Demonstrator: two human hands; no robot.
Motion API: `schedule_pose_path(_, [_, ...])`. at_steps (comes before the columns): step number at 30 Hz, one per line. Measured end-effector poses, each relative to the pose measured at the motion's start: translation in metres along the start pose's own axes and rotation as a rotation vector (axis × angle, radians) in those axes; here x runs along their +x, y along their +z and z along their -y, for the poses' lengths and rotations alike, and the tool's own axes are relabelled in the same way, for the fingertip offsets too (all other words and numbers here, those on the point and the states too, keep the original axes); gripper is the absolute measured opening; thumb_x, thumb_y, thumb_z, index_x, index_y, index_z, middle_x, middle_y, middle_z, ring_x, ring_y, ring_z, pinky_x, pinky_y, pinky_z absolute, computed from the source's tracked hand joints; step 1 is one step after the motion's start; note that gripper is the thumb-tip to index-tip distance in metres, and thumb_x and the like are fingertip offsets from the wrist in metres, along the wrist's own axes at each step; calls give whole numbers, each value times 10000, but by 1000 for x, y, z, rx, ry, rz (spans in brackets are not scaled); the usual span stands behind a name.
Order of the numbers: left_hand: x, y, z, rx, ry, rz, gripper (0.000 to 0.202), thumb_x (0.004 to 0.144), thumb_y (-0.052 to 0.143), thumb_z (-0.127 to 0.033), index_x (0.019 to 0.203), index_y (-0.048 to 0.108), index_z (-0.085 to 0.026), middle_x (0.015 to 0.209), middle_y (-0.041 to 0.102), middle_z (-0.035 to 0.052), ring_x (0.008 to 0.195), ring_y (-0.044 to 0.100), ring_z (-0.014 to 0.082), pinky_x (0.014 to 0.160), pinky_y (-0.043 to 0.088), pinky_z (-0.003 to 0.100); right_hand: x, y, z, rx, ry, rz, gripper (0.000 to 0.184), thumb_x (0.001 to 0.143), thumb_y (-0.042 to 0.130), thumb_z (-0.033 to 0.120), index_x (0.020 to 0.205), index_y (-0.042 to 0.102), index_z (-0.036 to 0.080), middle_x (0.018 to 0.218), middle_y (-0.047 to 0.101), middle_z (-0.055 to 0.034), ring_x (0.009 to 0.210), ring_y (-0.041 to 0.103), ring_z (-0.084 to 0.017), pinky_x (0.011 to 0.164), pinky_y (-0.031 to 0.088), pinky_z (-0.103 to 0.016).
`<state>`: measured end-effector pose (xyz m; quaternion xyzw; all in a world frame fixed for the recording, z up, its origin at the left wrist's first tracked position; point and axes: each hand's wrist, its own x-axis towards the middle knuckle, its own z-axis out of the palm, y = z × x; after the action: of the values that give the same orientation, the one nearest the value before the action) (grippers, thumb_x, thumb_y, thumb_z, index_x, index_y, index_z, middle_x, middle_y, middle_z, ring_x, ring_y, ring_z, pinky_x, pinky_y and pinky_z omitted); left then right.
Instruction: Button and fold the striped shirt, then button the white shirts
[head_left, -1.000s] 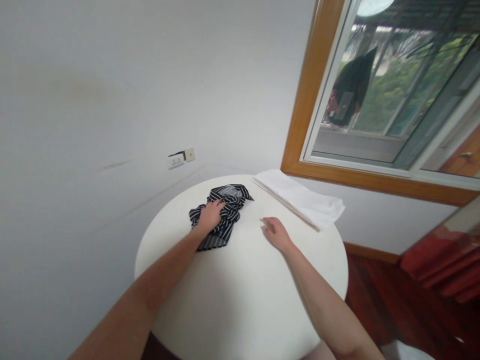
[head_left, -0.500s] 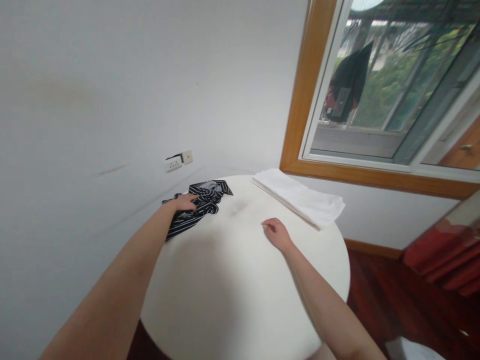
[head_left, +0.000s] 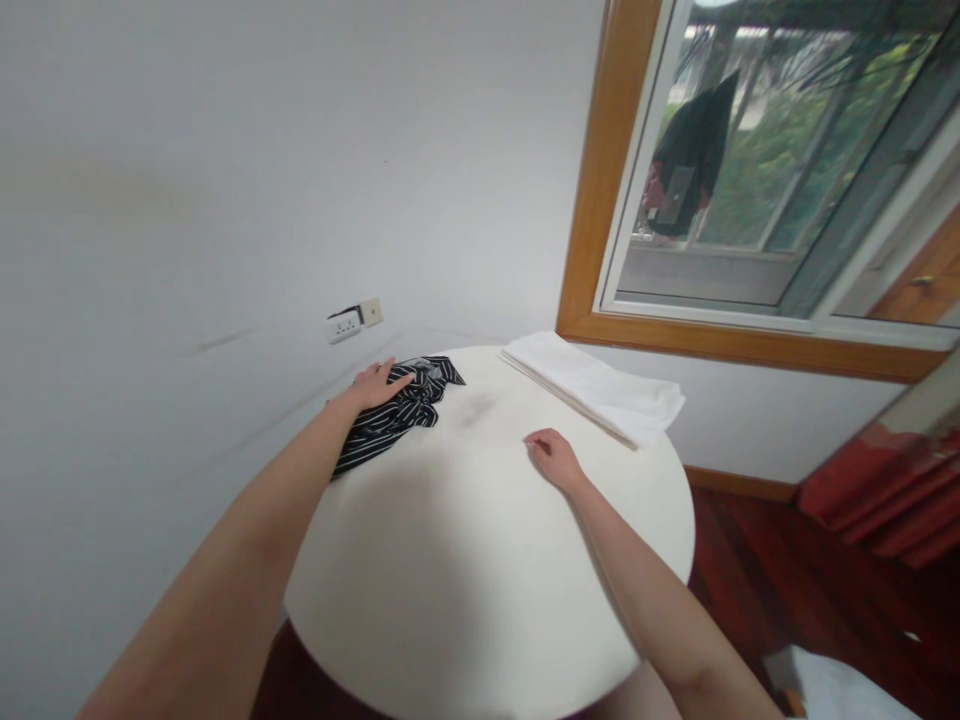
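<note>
A crumpled black garment with white stripes lies at the far left edge of the round white table. My left hand rests on top of it, fingers spread and flat across the fabric. To the right, my right hand lies on the tabletop with its fingers curled in, and I see nothing held in it. Beyond the right hand is a folded white cloth, apart from the fingers.
A wall with a power socket stands close behind the table's left side. The wood-framed window is at the back right. A red curtain hangs at the right, and something white shows at the lower right.
My left hand has shifted slightly up and forward over the striped garment, and its fingers have spread out. The right hand stays in place, still curled. The camera view has moved slightly.
</note>
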<state>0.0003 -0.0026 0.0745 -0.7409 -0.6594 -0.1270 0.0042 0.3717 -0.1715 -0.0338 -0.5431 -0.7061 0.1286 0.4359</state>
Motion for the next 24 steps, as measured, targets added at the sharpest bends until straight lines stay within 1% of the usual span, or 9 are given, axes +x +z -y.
schedule_pose_path(4, [-2, 3, 4, -18, -76, 33, 916, 784, 241, -758, 1457, 218, -137, 1471, 249, 251, 1319, 278, 430, 997, 268, 594, -1, 3, -1, -1, 13, -35, 241, 808, 478, 165, 929, 686, 185, 928, 667, -60, 895, 598, -169, 857, 459, -305])
schedule_pose_path(7, [-14, -2, -5, 6, -40, -52, 862, 784, 267, -755, 1450, 248, -208, 1505, 205, 198, 1334, 225, 444, 982, 200, 685, 3, -4, -4, -72, -34, -162, 316, 803, 446, 128, 1027, 664, 175, 1008, 667, -74, 967, 581, -186, 910, 438, -332])
schedule_pose_path(9, [-29, -4, -22, 0, 35, -169, 799, 811, 302, -709, 1430, 296, -204, 1508, 210, 181, 1345, 213, 421, 1013, 168, 674, 12, -16, -9, -202, -53, -259, 361, 812, 419, 115, 1088, 645, 168, 1055, 658, -82, 1018, 557, -204, 952, 411, -358])
schedule_pose_path(12, [-61, 9, -64, -145, 164, -333, 661, 866, 354, -590, 1380, 373, -176, 1469, 300, 167, 1322, 297, 354, 1060, 240, 559, 37, -41, -19, -460, 23, -334, 391, 832, 419, 130, 1178, 602, 139, 1149, 620, -110, 1120, 502, -229, 1009, 358, -368])
schedule_pose_path(14, [-88, 31, -98, -313, 264, -407, 543, 905, 346, -489, 1331, 427, -162, 1404, 398, 156, 1301, 349, 291, 1079, 279, 474, 56, -56, -26, -627, 111, -295, 426, 842, 462, 172, 1257, 541, 117, 1248, 563, -140, 1216, 434, -247, 1044, 313, -372])
schedule_pose_path(16, [-116, 56, -130, -491, 360, -435, 451, 913, 370, -418, 1266, 479, -159, 1292, 504, 141, 1246, 417, 247, 1083, 302, 430, 75, -64, -32, -757, 209, -209, 501, 851, 509, 230, 1337, 455, 123, 1351, 477, -159, 1287, 365, -260, 1055, 289, -380])
schedule_pose_path(18, [-138, 78, -155, -644, 383, -431, 365, 915, 389, -352, 1214, 509, -179, 1209, 552, 117, 1178, 473, 222, 1049, 359, 412, 90, -67, -37, -845, 286, -100, 567, 857, 539, 292, 1387, 385, 160, 1413, 403, -164, 1320, 323, -268, 1045, 287, -391])
schedule_pose_path(21, [-156, 95, -174, -774, 442, -361, 286, 900, 431, -285, 1153, 544, -216, 1128, 577, 84, 1109, 519, 202, 1008, 410, 399, 103, -63, -41, -928, 343, 33, 581, 865, 544, 364, 1398, 355, 231, 1434, 368, -159, 1321, 316, -276, 1014, 303, -414])
schedule_pose_path(24, [-158, 97, -175, -840, 440, -312, 247, 890, 449, -257, 1101, 571, -218, 1061, 584, 71, 1043, 552, 190, 967, 446, 392, 109, -58, -43, -984, 374, 65, 513, 885, 506, 392, 1370, 388, 273, 1421, 375, -159, 1292, 347, -283, 979, 318, -432])
